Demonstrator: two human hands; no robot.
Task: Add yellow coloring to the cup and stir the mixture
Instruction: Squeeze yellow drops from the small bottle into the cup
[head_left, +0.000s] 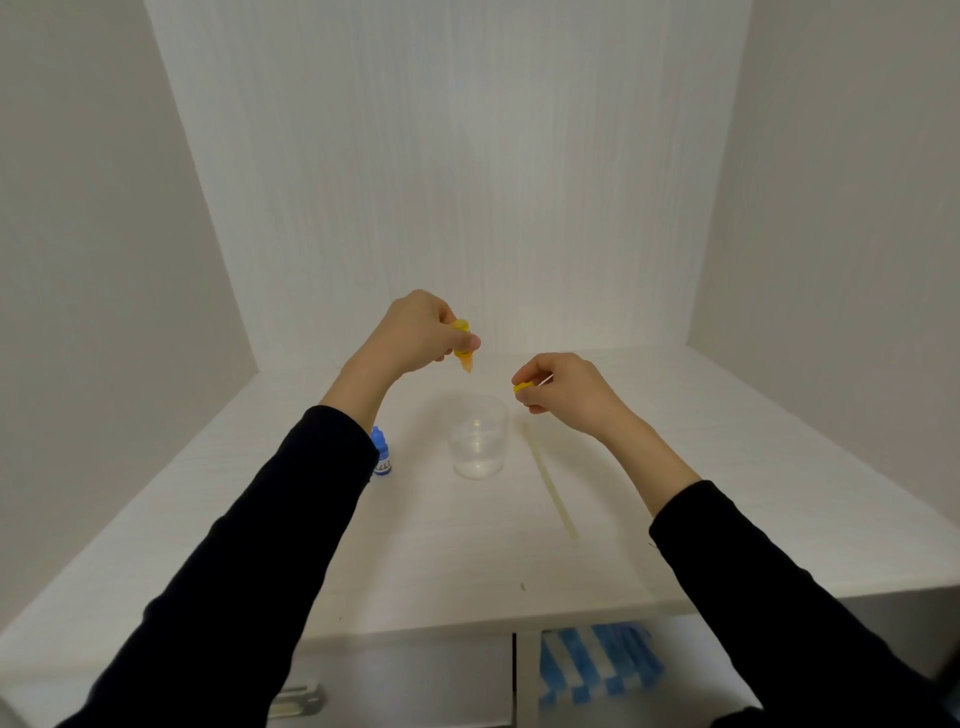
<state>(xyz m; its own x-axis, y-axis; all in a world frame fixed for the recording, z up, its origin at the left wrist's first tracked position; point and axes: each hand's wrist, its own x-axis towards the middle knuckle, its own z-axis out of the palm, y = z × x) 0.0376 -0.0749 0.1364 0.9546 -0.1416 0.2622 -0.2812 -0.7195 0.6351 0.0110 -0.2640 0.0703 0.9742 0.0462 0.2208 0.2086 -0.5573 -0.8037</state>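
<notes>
A clear plastic cup (478, 436) with a pale mixture at its bottom stands on the white table (467, 545). My left hand (415, 335) grips a small yellow dropper bottle (462, 345), turned nozzle down, above the cup and a little behind it. Off to the cup's right, my right hand (558, 387) pinches the bottle's yellow cap (522, 387). A pale stirring stick (550, 480) lies flat on the table right of the cup.
A small blue dropper bottle (382, 457) stands left of the cup, partly behind my left sleeve. White walls close in the table at the back and both sides. Below the front edge are a drawer handle (296, 701) and a blue-and-white striped cloth (597, 662).
</notes>
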